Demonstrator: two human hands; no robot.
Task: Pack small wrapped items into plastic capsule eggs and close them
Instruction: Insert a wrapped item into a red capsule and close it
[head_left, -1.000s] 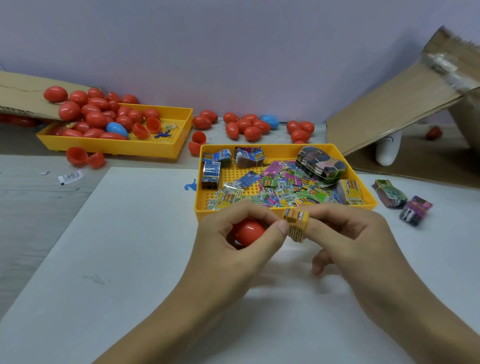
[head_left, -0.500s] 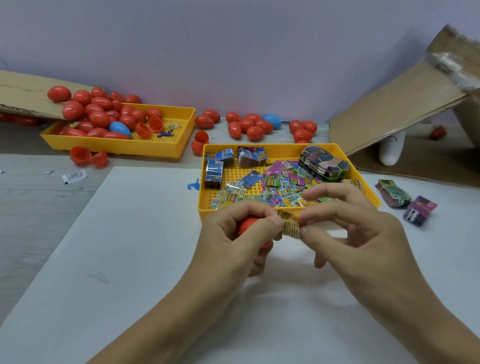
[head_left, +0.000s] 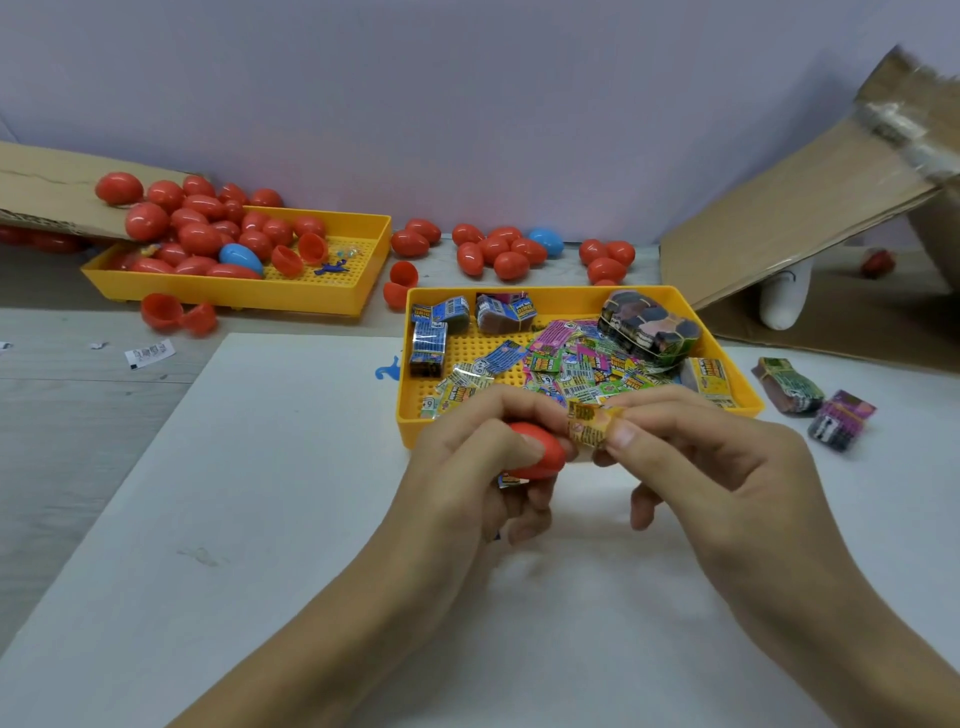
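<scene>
A: Item one, hands?
B: Left hand (head_left: 467, 467), fingers curled round a red capsule egg (head_left: 540, 457), held just above the white sheet (head_left: 260, 519) on the worktop (head_left: 78, 415). A small wrapper scrap shows under the egg. Right hand (head_left: 727, 467), thumb and forefinger pinching a small yellow wrapped item (head_left: 589, 423), which sits at the egg's 1 o'clock, touching the left hand's fingertips.

A: Item two, stock of wrapped pieces?
B: Near yellow tray (head_left: 410, 415), at 12 o'clock of the hands: loose printed packets, blue bundles, one dark banded stack (head_left: 649, 327). Two more bundles (head_left: 810, 400) lie on the sheet at the tray's 3 o'clock.

A: Item three, eggs?
B: Far yellow tray (head_left: 311, 296) at 10 o'clock, heaped with red eggs, one blue egg (head_left: 240, 258), open halves. Loose eggs (head_left: 498, 254) along the wall at 12 o'clock.

A: Sundries?
B: Cardboard flap (head_left: 805, 208) leaning at 2 o'clock; cardboard piece (head_left: 41, 187) at 10 o'clock.
</scene>
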